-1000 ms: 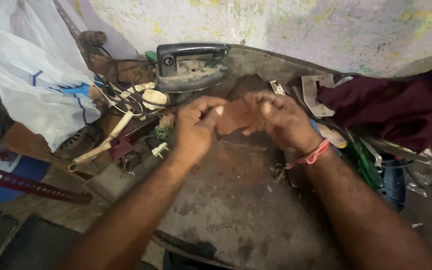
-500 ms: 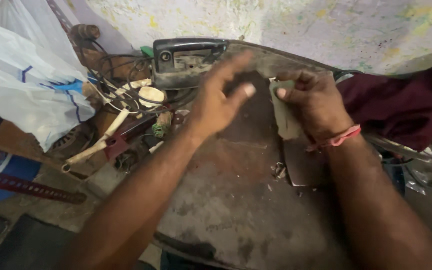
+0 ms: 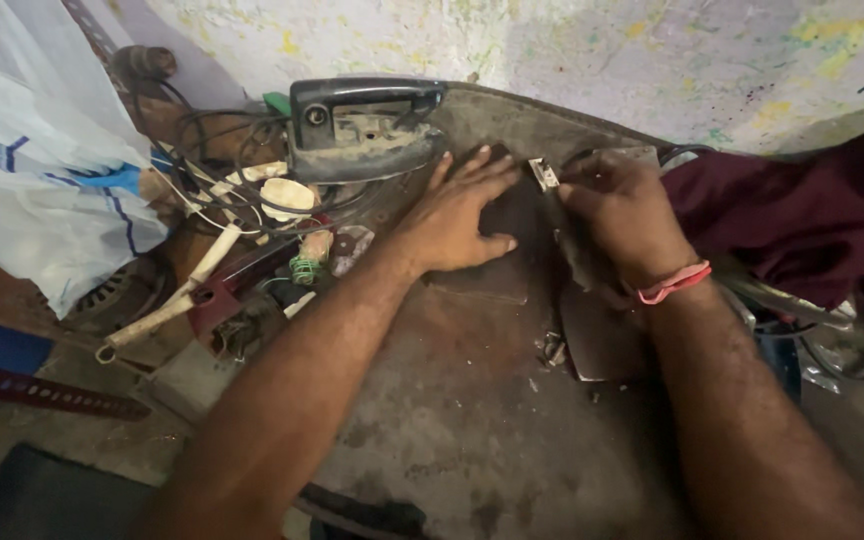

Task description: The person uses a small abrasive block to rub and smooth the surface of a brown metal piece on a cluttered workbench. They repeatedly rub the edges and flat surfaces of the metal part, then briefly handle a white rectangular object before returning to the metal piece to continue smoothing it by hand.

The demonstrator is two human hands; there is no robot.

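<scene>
Left hand: open, flat, palm down on a dark plate.
Right hand: closed, apparently gripping a small metal piece.
Worktop: grimy.

**A worn, stained workbench**

A dark, dirty workbench is seen. On it are laid an old iron housing, a flat dark plate, a grey metal plate, tangled wires and a maroon cloth.

Your left hand now down flat on brown piece, no longer raised; right hand shifts toward worktop's far edge.
</scene>
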